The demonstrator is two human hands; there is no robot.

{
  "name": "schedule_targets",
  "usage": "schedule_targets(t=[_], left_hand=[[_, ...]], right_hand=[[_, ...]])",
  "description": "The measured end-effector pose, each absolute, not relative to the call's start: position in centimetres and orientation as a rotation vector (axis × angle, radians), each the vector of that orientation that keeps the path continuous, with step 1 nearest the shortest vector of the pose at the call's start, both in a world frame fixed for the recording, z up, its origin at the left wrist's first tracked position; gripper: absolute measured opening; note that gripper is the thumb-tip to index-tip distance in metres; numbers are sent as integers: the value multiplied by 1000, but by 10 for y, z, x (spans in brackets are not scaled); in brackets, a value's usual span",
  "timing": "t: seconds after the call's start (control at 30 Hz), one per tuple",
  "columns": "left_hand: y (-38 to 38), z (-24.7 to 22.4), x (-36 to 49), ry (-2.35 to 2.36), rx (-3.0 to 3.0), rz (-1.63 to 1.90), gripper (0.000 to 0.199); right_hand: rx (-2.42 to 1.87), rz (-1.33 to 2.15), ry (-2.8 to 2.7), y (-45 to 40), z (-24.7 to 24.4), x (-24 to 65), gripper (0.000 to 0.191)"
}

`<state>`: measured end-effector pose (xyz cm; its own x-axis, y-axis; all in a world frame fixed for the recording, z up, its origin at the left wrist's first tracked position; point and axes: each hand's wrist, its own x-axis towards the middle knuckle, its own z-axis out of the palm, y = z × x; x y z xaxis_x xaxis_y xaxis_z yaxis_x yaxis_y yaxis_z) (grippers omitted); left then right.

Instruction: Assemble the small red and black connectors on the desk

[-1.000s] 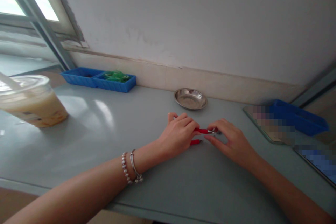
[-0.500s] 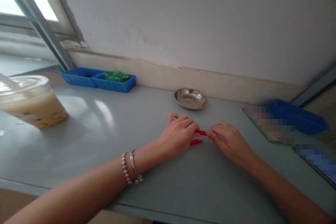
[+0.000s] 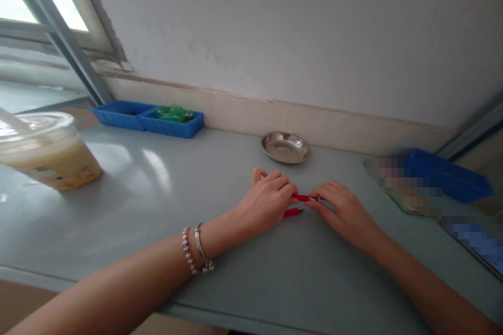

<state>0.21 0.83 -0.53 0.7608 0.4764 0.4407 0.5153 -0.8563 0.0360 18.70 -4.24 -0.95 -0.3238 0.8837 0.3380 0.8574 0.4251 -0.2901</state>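
- The left hand [image 3: 269, 200] grasps a slim red rod with a silvery metal tip [image 3: 302, 198], its fingers curled round it and the tip pointing toward the other hand.
- The right hand [image 3: 341, 210] has its thumb and forefinger on either side of a small silvery metal piece [image 3: 319, 199] at the rod's tip; whether they grip it I cannot tell.
- A second red piece with a dark tip [image 3: 291, 213] juts out from beneath the left hand, on the near side of the rod; whether the two join is hidden.
- A beaded bracelet and a silvery bangle circle the left wrist.
- A shallow, round, shiny metal dish [image 3: 285, 148] sits beyond the hands, near the wall [image 3: 275, 31].
- To the left, a blue plastic two-compartment tray [image 3: 168, 128] has green material [image 3: 175, 113] in its right compartment.
- A clear lidded plastic cup [image 3: 51, 159] stands at far left.
- Another blue plastic tray [image 3: 448, 175] lies at right.
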Motion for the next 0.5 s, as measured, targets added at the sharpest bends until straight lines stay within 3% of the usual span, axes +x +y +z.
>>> schedule_targets(t=[0.33,0.5], left_hand=[[12,-8,1,-930,-2893,-430,16],[11,-5,2,-982,-2935,-352,17]], right_hand=[[-1728,-160,-2277,-43,-17,194,22],[-1824,-257,-2293,-42,-21,197,12]])
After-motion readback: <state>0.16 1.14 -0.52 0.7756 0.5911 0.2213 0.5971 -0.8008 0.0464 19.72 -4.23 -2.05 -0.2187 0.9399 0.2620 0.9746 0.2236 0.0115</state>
